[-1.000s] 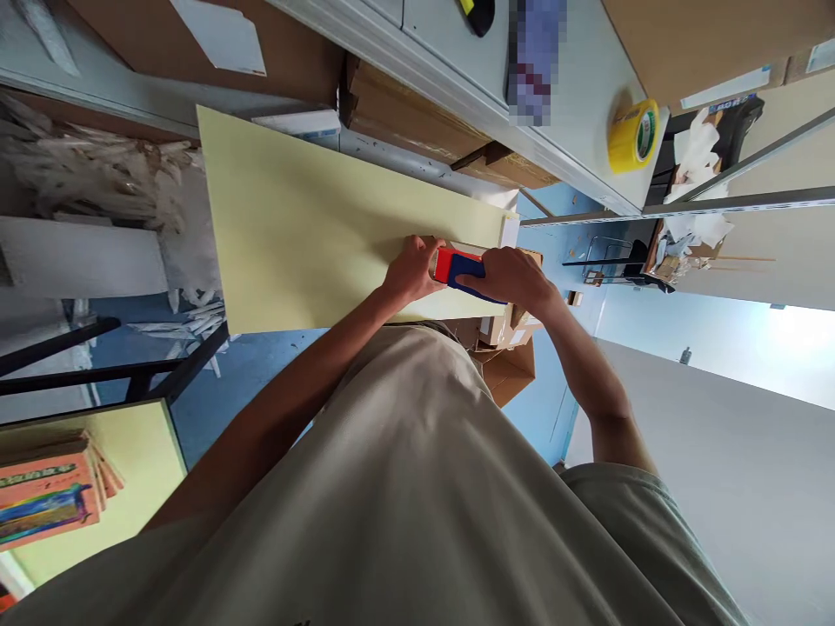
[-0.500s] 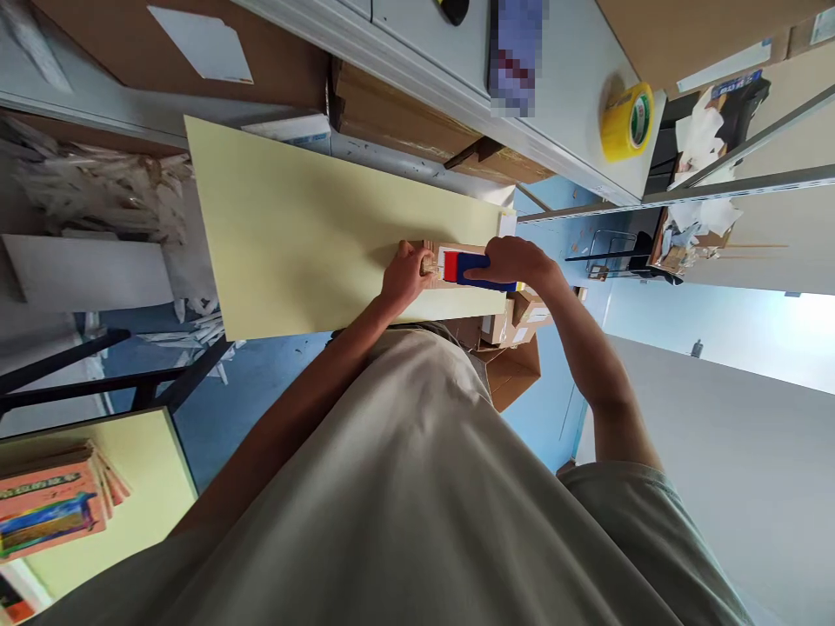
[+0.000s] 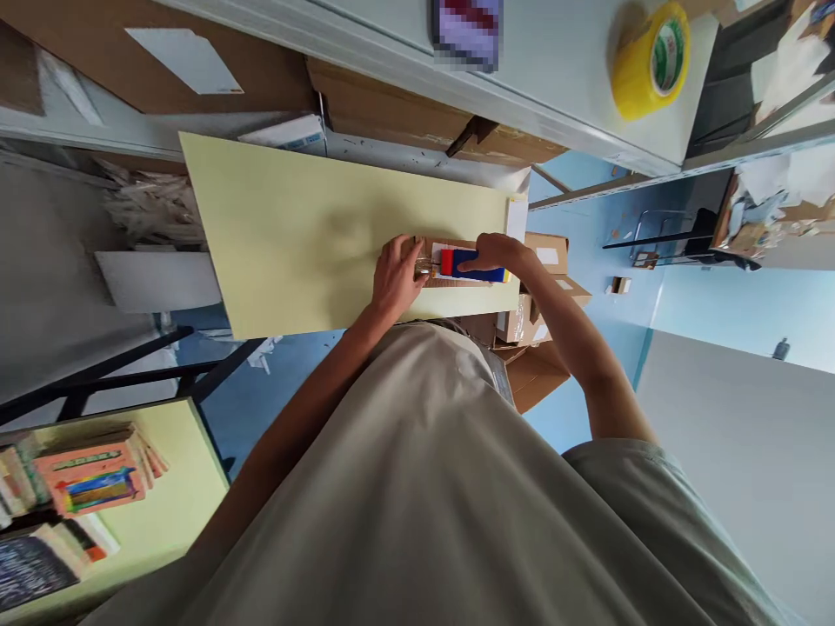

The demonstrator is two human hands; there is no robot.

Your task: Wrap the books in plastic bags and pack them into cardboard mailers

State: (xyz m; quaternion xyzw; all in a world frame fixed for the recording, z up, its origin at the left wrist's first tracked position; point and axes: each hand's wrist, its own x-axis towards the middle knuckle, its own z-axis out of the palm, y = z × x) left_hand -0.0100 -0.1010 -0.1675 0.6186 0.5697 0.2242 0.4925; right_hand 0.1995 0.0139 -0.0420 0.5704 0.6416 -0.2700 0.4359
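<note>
A small brown cardboard box [image 3: 450, 244] lies on the pale yellow tabletop [image 3: 280, 226] in front of my body. Over the white area on its upper side is a blue-and-red block-shaped item [image 3: 481, 268], its red end toward the left. My right hand [image 3: 499, 251] grips that item from above and the right, the thumb side along its blue part. Around the box's left end curl the fingers of my left hand [image 3: 397, 274]. Something clear and shiny [image 3: 424, 265], perhaps plastic or tape, shows beside those fingertips. The undersides of both hands are hidden.
Beyond the table runs a grey-white shelf [image 3: 561, 113] carrying a roll of yellow tape [image 3: 652, 61] and a blurred-out item [image 3: 467, 30]. Open cardboard boxes [image 3: 538, 374] stand at the right. Books [image 3: 97, 474] lie on another yellow table at lower left.
The view has shifted slightly. The blue-and-red item now lies more in line with the box. My left fingers have spread further over the box's end; my right hand still holds the item.
</note>
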